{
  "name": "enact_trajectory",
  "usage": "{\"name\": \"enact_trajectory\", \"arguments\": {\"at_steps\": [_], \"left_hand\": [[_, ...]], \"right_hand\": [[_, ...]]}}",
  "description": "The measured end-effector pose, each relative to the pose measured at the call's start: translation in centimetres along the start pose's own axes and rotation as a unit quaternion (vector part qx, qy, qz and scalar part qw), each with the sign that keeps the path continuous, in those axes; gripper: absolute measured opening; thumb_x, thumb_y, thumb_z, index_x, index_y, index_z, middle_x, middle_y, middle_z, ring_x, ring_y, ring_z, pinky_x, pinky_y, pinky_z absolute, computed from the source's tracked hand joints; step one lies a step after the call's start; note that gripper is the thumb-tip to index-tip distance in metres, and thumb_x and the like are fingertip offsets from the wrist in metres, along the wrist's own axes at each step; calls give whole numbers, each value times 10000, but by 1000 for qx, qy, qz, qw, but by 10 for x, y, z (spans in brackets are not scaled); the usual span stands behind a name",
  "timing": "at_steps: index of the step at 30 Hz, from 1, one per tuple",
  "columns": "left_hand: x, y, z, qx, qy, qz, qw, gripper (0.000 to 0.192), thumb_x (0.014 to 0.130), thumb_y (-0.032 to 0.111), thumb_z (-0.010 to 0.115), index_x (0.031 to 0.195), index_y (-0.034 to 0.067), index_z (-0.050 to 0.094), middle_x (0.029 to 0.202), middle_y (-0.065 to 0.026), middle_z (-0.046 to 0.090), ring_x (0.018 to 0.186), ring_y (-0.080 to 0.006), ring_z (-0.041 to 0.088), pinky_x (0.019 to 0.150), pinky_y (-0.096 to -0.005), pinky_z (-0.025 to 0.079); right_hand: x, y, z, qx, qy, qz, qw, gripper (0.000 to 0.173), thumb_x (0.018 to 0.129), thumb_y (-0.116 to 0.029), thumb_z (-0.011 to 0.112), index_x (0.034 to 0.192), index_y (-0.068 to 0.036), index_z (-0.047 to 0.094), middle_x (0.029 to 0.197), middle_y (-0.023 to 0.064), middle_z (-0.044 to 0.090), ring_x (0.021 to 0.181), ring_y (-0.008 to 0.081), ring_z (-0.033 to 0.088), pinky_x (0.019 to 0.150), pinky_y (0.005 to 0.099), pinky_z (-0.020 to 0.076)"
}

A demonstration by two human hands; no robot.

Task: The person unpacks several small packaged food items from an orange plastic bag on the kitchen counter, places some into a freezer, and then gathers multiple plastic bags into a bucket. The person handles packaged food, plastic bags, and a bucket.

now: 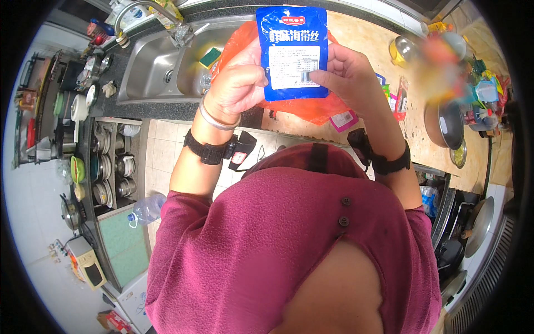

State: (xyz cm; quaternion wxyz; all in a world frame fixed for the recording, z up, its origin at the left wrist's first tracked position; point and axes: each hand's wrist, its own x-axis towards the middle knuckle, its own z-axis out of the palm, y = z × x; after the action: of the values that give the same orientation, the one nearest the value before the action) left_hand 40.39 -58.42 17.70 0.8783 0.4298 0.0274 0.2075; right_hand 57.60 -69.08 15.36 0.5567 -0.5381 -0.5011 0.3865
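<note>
A blue food pouch (267, 94) with a white printed panel faces me, raised over the counter's near edge. My left hand (238, 81) pinches its left side, the fingers curled in. Along the right side, my right hand (352, 77) grips it with the thumb across the front. Behind the pouch spreads a thin orange-red plastic bag (296, 110); whether my left hand also holds the bag cannot be seen. Below the bag, a pink packet (345, 121) lies partly covered at the edge of the wooden worktop (363, 25).
To the left is a steel double sink (150, 62) with a faucet (144, 3) and a green-yellow sponge (210, 57). Small packets (400, 100), a dark pan (450, 123) and a glass bowl (459, 154) occupy the worktop's right. A large plastic bottle (148, 209) lies on the floor.
</note>
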Motion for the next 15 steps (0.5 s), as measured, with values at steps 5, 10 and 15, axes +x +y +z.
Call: {"name": "enact_trajectory", "arguments": {"at_steps": [5, 10, 15], "left_hand": [[-1, 0, 0, 10, 5, 2, 1000, 807, 522, -79, 364, 1327, -54, 326, 1254, -186, 494, 1214, -290, 469, 1062, -387, 342], [-2, 1, -1, 16, 1, -7, 1000, 801, 524, -79, 368, 1323, -56, 328, 1249, -189, 497, 1215, -299, 467, 1063, -398, 338], [-2, -2, -6, 4, -32, 6, 999, 785, 573, -85, 351, 1355, -30, 308, 1299, -180, 467, 1248, -293, 439, 1068, -396, 333]], "right_hand": [[0, -2, 1, -3, -3, 9, 1000, 127, 797, 17, 634, 921, 7, 607, 709, 37, 648, 606, 45, 570, 550, 198, 461], [-2, -3, 2, 8, -6, 12, 1000, 138, 796, 15, 634, 930, 6, 603, 720, 43, 649, 609, 52, 578, 551, 201, 467], [-2, -2, 2, 16, -7, 21, 1000, 159, 791, 8, 639, 945, 4, 601, 718, 38, 640, 606, 58, 577, 554, 203, 468]]}}
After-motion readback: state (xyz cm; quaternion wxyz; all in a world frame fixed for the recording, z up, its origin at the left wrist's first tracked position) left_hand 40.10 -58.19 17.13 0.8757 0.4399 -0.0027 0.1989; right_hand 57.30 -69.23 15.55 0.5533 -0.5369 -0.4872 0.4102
